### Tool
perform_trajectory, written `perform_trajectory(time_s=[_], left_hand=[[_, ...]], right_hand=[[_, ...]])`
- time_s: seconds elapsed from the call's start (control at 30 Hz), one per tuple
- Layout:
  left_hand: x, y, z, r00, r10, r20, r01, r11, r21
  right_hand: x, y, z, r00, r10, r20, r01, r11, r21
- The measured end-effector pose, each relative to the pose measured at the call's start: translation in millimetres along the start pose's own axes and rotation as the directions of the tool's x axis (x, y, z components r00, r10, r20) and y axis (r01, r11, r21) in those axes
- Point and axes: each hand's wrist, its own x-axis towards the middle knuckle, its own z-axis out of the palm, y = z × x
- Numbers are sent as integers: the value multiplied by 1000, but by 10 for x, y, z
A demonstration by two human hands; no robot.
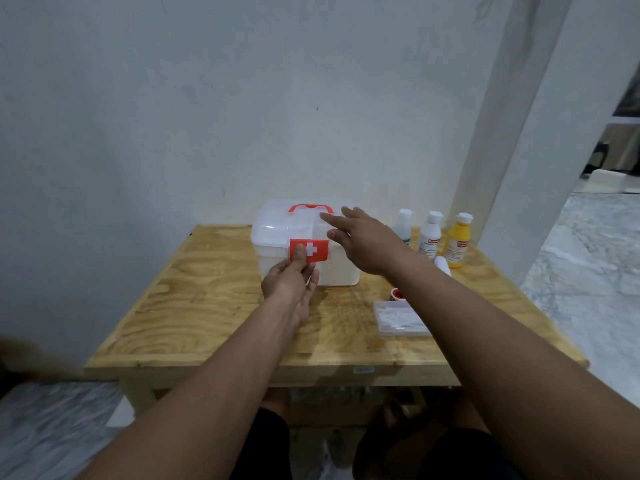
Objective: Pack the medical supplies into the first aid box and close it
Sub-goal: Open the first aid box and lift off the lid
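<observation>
A translucent white first aid box (pixel 277 233) with a red handle (pixel 310 207) stands at the back middle of the wooden table (pixel 214 306), its lid down. My left hand (pixel 291 285) pinches the red latch (pixel 317 249) with the white cross on the box front, thumb over it. My right hand (pixel 363 239) hovers with spread fingers beside the lid's right end, holding nothing. To the right stand two white bottles (pixel 430 235) (pixel 402 224) and a yellow bottle (pixel 458 244). A small red-capped item (pixel 397 294) and a clear flat case (pixel 401 318) lie near the front right.
A white roll-like object (pixel 443 265) lies in front of the bottles. The table stands against a pale wall, with a white pillar (pixel 512 133) at its right. Marble floor (pixel 581 265) shows to the right, and my knees are under the table's near edge.
</observation>
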Motion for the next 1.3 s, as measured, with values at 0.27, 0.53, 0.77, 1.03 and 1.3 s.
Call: perform_trajectory(time_s=[0.27,0.53,0.77,1.03,1.3], left_hand=[[-78,-36,1,996,-24,83,28,998,-50],[-95,-56,80,999,48,-3,-48,999,-15],[-90,110,-18,992,124,-19,-120,981,150],[-263,400,6,894,443,60,-359,633,686],[92,618,-261,690,678,255,-544,252,801]], right_hand=[[-15,-20,-22,1000,1,8,-1,1000,-6],[24,-2,-8,1000,22,4,-22,1000,22],[-30,-8,-39,999,17,34,-18,999,27],[-73,-15,29,997,2,-74,4,997,79],[-63,-46,19,996,24,-90,-7,983,181]])
